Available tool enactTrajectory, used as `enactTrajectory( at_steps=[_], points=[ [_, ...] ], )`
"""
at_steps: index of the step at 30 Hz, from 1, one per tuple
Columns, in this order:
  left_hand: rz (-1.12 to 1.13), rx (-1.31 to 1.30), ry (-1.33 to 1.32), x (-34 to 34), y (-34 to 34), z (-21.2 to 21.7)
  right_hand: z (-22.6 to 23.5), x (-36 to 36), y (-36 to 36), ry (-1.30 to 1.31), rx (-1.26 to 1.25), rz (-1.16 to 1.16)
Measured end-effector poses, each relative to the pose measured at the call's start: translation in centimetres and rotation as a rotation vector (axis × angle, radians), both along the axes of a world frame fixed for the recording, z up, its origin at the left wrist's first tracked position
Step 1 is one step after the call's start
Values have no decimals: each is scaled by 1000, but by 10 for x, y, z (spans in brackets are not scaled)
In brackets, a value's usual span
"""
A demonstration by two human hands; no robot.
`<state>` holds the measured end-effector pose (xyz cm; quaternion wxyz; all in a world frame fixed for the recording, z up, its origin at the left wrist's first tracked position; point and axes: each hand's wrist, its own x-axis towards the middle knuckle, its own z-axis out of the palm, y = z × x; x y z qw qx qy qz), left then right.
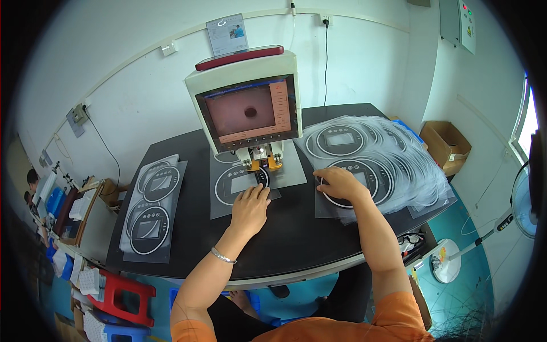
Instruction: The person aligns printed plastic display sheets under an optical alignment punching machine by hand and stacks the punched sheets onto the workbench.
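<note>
Left hand (250,212) laid down, right hand (342,184) bent

Resting with the left hand, fingers extended and close together, on a clear rectangular plastic sheet with a black ring-shaped dial (236,183), below a white boxy machine (245,76) and just nearer than its gold-coloured blocks (276,163). Touching with the right hand the near-left part of a wide fanned pile of clear dial-printed plastic sheets (399,165) at right; cannot tell whether clamped on one. With a dark round spot on the machine's pink-tinted rectangular screen (239,111). At left on the black tabletop (296,228), a smaller stack of clear dial-printed sheets (152,208). Around the left wrist, a silver bracelet (223,256).
</note>
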<state>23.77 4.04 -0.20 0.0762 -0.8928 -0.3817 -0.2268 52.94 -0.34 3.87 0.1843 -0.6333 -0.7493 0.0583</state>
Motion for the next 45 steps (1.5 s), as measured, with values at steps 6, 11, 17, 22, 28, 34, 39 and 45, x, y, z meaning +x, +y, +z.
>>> enactTrajectory(
  at_steps=[6, 11, 17, 22, 28, 34, 39, 45],
  points=[
    [-29, -5, -48, -6, 3, -6, 0, -4, 2, -9, -4, -7],
    [52, 42, -98, -3, 3, -7, -10, -3, 5, 30, 169, 54],
    [10, -74, -68, -5, -10, 3, 4, -34, 0, 744, -129, 34],
    [-110, -5, -103, 0, -94, 23, 2, -53, 4, 988, -466, -24],
    [-368, -123, -118, -1, -174, 37, -14, -43, 11, 766, -215, -73],
    [-161, -107, -162, -64, -173, 36, 5, -9, 9, 466, 85, -267],
    [332, 14, -138, -140, -158, 25, 4, 4, 8, 439, 33, -299],
    [650, 93, -41, -206, -148, 9, -7, 7, 16, 391, 45, -210]
  ],
)
